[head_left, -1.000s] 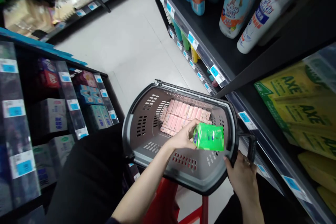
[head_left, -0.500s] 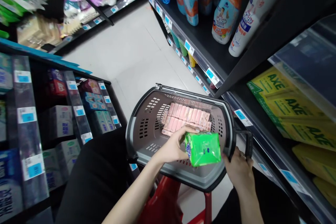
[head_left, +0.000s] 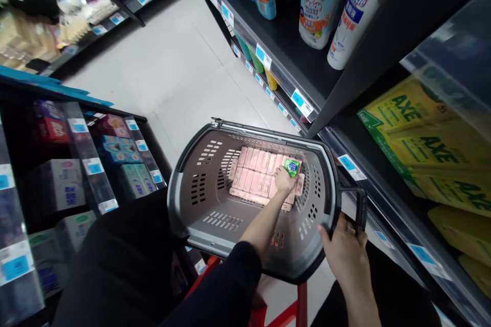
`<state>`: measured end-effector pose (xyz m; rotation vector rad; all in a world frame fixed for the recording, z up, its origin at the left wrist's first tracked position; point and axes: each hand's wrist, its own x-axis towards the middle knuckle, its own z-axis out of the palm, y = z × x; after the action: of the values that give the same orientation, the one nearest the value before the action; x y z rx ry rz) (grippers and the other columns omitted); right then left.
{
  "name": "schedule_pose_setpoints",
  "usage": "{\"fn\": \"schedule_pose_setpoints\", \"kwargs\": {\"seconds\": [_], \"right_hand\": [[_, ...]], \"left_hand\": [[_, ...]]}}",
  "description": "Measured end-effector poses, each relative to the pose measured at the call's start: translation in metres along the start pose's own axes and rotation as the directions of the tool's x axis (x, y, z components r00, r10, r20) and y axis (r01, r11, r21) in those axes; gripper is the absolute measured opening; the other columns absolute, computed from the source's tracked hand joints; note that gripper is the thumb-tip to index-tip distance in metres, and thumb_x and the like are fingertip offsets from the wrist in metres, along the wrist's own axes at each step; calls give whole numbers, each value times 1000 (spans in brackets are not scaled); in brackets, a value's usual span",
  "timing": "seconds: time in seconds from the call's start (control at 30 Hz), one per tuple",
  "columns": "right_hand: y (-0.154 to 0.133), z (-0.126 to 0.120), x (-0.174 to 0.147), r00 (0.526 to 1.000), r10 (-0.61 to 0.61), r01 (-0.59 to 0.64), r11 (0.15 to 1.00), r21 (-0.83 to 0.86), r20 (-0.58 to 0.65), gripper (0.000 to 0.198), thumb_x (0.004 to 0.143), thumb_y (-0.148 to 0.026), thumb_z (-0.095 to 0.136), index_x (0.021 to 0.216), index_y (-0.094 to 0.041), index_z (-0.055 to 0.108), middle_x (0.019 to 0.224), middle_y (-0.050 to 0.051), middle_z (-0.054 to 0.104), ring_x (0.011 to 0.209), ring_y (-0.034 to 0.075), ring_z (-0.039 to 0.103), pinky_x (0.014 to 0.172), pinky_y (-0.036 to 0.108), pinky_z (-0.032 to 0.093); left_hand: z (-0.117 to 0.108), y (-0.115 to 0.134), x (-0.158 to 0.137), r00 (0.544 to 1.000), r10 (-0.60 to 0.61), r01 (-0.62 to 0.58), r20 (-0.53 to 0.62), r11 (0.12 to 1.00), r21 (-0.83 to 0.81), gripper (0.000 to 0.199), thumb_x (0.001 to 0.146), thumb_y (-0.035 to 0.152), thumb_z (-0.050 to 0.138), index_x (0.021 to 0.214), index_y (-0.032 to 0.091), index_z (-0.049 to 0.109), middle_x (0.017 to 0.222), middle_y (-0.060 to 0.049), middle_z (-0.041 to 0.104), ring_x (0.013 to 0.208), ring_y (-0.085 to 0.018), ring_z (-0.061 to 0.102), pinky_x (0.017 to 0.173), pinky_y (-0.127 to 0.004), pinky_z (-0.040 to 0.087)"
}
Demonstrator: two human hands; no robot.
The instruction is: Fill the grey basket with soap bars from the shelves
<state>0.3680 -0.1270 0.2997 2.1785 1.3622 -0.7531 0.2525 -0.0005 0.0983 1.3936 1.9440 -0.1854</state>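
Observation:
Deep inside a grey plastic shopping basket (head_left: 220, 237), my left hand (head_left: 284, 180) has its fingers closed on a small green packet (head_left: 293, 166) with blue print. The packet is right above, or touching, the right end of a layer of pink packs (head_left: 257, 161) on the basket floor; which of the two I cannot tell. My right hand (head_left: 345, 253) grips the basket's right end by the black rim and handle (head_left: 360, 204), thumb on the rim, a ring on one finger.
Red legs (head_left: 302, 301) of a stand or frame show beneath the basket. Close on the right, a shelf holds yellow AXE packs (head_left: 433, 145) and spray bottles (head_left: 320, 5). Boxed goods (head_left: 67, 184) fill a low shelf at left. Pale floor (head_left: 172, 71) runs ahead between the shelves.
My left hand has carried the green packet from above the basket's near right side down and away from me, onto or just over the pink packs. My right hand keeps its grip.

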Motion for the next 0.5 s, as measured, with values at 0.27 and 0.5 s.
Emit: {"fn": "schedule_pose_setpoints", "kwargs": {"seconds": [0.27, 0.5], "right_hand": [[-1, -4, 1, 1000, -12, 12, 1000, -29, 3, 64, 96, -41, 48, 139, 6, 45, 116, 24, 68, 114, 36, 60, 110, 45, 30], [-1, -1, 0, 1000, -29, 29, 998, -51, -6, 66, 96, -41, 47, 139, 7, 44, 119, 25, 67, 115, 36, 60, 109, 45, 31]], "left_hand": [[25, 10, 19, 999, 38, -38, -13, 999, -27, 57, 77, 34, 79, 112, 12, 40, 121, -20, 50, 112, -32, 56, 92, -39, 47], [28, 11, 19, 997, 71, -71, 4, 997, -12, 63, 76, 39, 80, 115, 11, 39, 123, -21, 47, 112, -34, 54, 94, -43, 46]]}}
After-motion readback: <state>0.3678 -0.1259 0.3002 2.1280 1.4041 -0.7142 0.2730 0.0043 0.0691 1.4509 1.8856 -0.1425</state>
